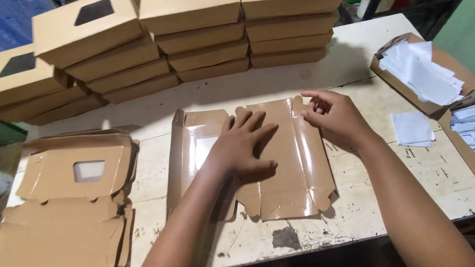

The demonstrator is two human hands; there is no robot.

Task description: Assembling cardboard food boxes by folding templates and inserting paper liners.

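Table [361, 50]: white, worn, paint chipped near its front edge. Boxes [199, 28]: finished brown window boxes stacked in rows along the far side. Blanks [56, 243]: a loose pile of flat cut cartons at the left, overhanging the table edge. Trays [425, 69]: two open cartons of white paper slips at the right, with one loose slip [412, 127] between them and the work. Carton [290, 163]: one flat glossy blank with a window, lying at the centre. Left hand [242, 148]: spread wide, palm pressing the carton flat. Right hand [336, 115]: fingers curled at the carton's upper right flap, holding nothing. Risk, as judged: the glossy sheet may slide under the palm and crease off its score line; the overhanging blanks could slip off.
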